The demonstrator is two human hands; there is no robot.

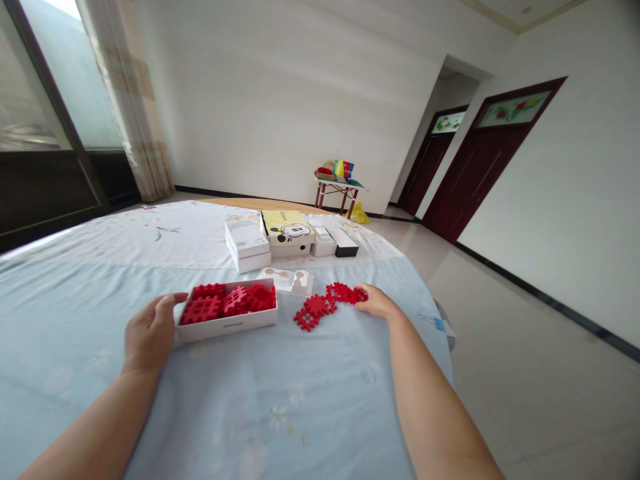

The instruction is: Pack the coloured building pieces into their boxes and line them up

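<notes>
A white open box (227, 328) lies on the cloth, filled with red plastic interlocking building pieces (203, 309). My left hand (150, 333) is at the box's left end, its thumb and fingers curled round the corner. To the right of the box, several more red pieces (317, 305) lie in a slanting row on the cloth. They are square with toothed edges, some solid and some with window-like holes. My right hand (375, 301) has its fingers closed on a red piece (358, 295) at the row's far right end; the fingertips partly cover it.
Behind the open box stand a stacked white box (247, 243), a yellow cartoon-print box (287, 230), a small white box (324, 244) and a black-and-white box (345, 243). A white tray (287, 281) lies before them. The round table's cloth (320, 400) is pale blue.
</notes>
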